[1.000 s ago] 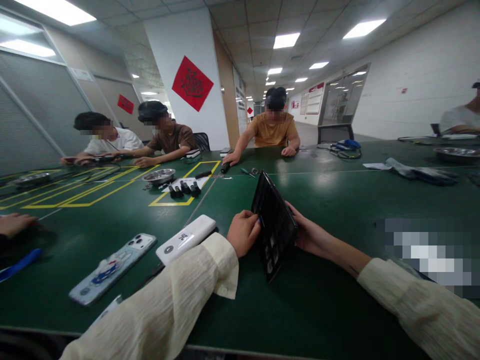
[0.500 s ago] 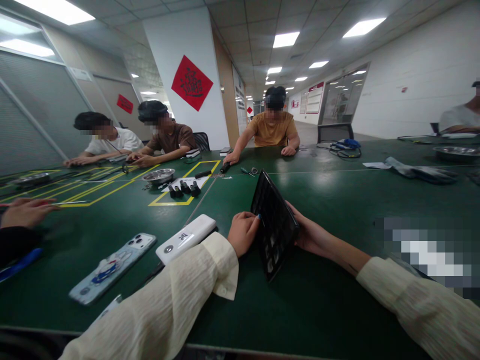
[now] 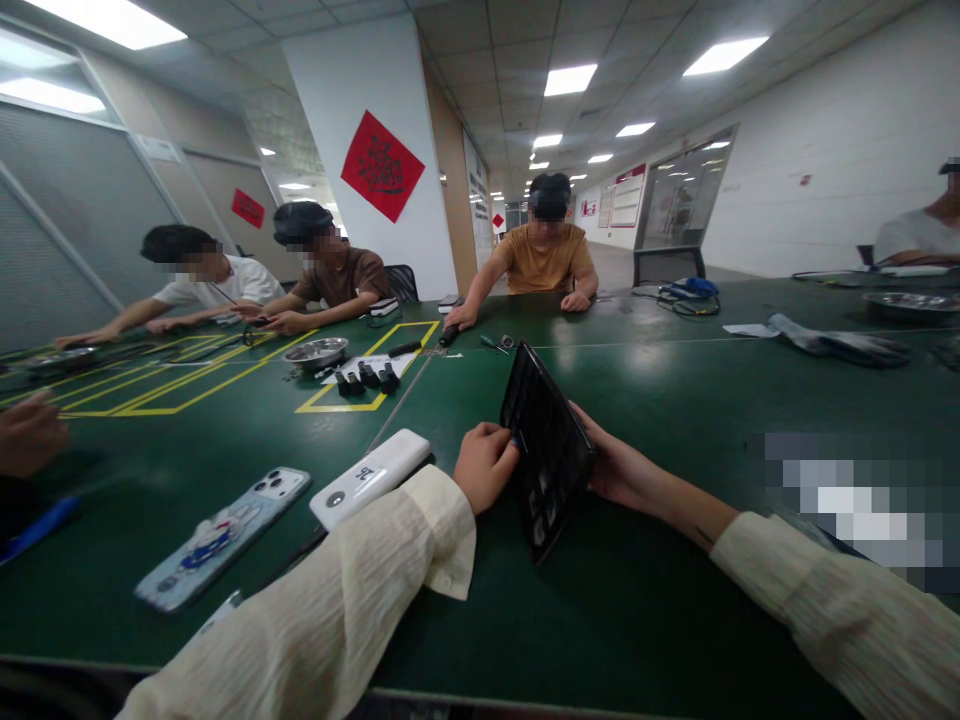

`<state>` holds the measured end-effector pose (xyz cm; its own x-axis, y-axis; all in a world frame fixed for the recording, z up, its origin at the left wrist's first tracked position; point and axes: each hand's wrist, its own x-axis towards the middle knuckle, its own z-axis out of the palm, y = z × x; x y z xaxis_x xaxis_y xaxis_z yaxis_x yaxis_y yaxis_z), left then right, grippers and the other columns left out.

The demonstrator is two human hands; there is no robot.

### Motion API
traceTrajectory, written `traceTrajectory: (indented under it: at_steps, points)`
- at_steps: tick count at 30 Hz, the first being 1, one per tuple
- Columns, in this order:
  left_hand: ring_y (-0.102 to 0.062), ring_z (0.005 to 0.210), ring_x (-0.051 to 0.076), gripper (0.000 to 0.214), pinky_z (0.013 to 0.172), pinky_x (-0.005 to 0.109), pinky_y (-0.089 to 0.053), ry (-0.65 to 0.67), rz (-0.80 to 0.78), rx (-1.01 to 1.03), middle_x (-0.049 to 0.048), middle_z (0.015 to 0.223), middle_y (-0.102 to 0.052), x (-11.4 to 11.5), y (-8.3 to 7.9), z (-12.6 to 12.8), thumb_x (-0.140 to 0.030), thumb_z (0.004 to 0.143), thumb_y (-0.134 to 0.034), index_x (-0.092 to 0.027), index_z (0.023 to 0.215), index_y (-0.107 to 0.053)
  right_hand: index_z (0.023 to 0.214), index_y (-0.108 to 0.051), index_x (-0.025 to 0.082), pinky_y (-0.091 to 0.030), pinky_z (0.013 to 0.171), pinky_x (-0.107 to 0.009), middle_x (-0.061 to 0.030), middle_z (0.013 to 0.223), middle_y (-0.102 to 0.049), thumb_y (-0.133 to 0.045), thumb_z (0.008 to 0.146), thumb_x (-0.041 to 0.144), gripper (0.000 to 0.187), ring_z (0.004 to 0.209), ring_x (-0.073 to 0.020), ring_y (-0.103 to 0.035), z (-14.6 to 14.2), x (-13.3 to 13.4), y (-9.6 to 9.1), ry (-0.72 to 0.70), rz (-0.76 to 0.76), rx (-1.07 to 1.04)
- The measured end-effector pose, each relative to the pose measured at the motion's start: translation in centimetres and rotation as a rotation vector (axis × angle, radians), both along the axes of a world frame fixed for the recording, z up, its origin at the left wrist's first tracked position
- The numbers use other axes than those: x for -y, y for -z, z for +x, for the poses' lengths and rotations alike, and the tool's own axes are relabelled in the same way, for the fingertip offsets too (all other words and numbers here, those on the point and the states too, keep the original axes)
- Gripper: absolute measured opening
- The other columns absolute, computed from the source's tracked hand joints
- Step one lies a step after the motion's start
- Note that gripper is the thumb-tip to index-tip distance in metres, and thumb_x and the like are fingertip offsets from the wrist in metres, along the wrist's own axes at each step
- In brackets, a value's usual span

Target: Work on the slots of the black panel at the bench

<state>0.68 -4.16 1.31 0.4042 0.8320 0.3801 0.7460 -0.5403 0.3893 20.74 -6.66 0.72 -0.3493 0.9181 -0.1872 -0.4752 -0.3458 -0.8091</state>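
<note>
A thin black rectangular panel [image 3: 546,455], perhaps a tablet or a shallow case, is tilted up above the green table. My right hand [image 3: 611,462] grips its right edge from behind, its fingers mostly hidden by the panel. On the near face, my left hand [image 3: 486,465] is closed with its fingertips against the left part of the panel; whatever they pinch is too small to name. Left of that hand lies a white power bank [image 3: 370,480]. A phone in a cartoon-rabbit case [image 3: 223,540] rests farther left.
A metal bowl [image 3: 316,353] and several short black cylinders [image 3: 367,377] are by yellow tape. Gloves [image 3: 840,342] lie at the right. Another person's hand [image 3: 31,435] is at the left edge; several people sit around the table [image 3: 637,620].
My hands and the panel stay almost in place; the left fingertips shift slightly. At the left edge, the other person's hand has drawn back, and a seated person's arm now reaches out.
</note>
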Motion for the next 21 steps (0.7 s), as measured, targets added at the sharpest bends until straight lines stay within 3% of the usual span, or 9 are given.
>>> traceTrajectory:
  at_steps: [11, 21]
  points:
    - [-0.050, 0.077, 0.018, 0.048, 0.074, 0.032, -0.040, 0.022, 0.003, -0.008, 0.0064, 0.072, -0.054, -0.15, 0.30, -0.06, -0.035, 0.088, -0.022, -0.017, 0.058, -0.056, 0.133, -0.020, 0.044, -0.040, 0.043, -0.021, 0.0001, 0.091, -0.060, -0.052, 0.080, 0.026, 0.064, 0.058, -0.0116, -0.054, 0.10, -0.29, 0.44, -0.016, 0.023, -0.014]
    - [-0.050, 0.073, 0.017, 0.049, 0.072, 0.031, -0.040, 0.061, -0.096, 0.039, 0.0037, 0.063, -0.048, -0.26, 0.61, -0.14, -0.039, 0.088, -0.016, -0.018, 0.057, -0.047, 0.134, -0.018, 0.043, -0.046, 0.052, -0.026, 0.0004, 0.089, -0.060, -0.050, 0.082, 0.029, 0.063, 0.067, -0.0143, -0.058, 0.26, -0.41, 0.79, -0.027, 0.050, -0.006]
